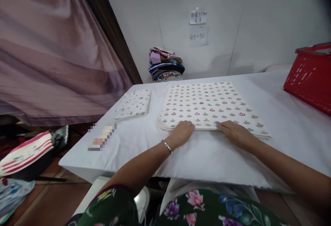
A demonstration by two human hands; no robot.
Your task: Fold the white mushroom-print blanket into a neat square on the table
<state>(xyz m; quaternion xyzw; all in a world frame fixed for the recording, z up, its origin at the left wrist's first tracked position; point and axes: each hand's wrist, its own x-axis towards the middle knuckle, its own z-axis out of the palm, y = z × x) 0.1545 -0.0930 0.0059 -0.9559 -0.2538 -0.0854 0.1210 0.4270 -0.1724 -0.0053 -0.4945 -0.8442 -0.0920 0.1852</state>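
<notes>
A white cloth printed with small grey and coloured shapes lies folded into a square on the white table. My left hand, with a bracelet on its wrist, rests at the cloth's near edge, fingers curled onto the hem. My right hand lies at the same edge further right, fingers curled at the hem. Whether either hand pinches the layers or only presses on them is hard to see.
A smaller folded patterned cloth lies to the left. A stack of folded fabrics stands at the back against the wall. A red plastic basket sits at the right edge. A purple curtain hangs on the left.
</notes>
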